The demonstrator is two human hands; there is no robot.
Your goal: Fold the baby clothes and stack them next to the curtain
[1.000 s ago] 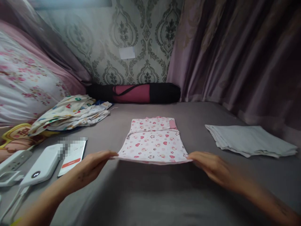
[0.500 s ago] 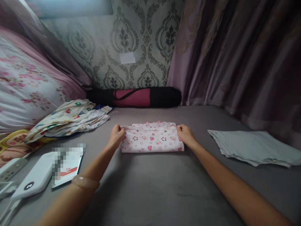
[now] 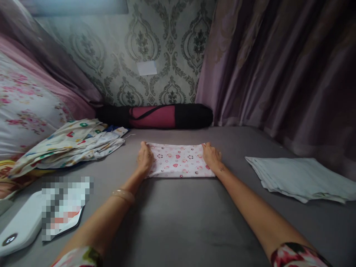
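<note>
A white cloth (image 3: 179, 161) with pink hearts and small flowers lies folded into a flat rectangle on the grey sheet (image 3: 178, 218). My left hand (image 3: 145, 158) pinches its far left corner, the wrist wearing a pale bangle. At the far right corner, my right hand (image 3: 212, 156) grips the cloth between thumb and fingers. The cloth's far edge runs nearly straight between both hands, and its near edge rests on the sheet.
Folded pale green cloth (image 3: 300, 176) lies at right. At left are patterned clothes (image 3: 80, 142), a white power bank (image 3: 23, 222) and a partly pixelated flat object (image 3: 68, 215). A black and maroon roll bag (image 3: 155, 116) lies along the wall.
Both hands have moved slightly forward with the cloth's edge, which now covers the layer that showed behind it. The view has shifted a little, sliding the left-side objects leftward.
</note>
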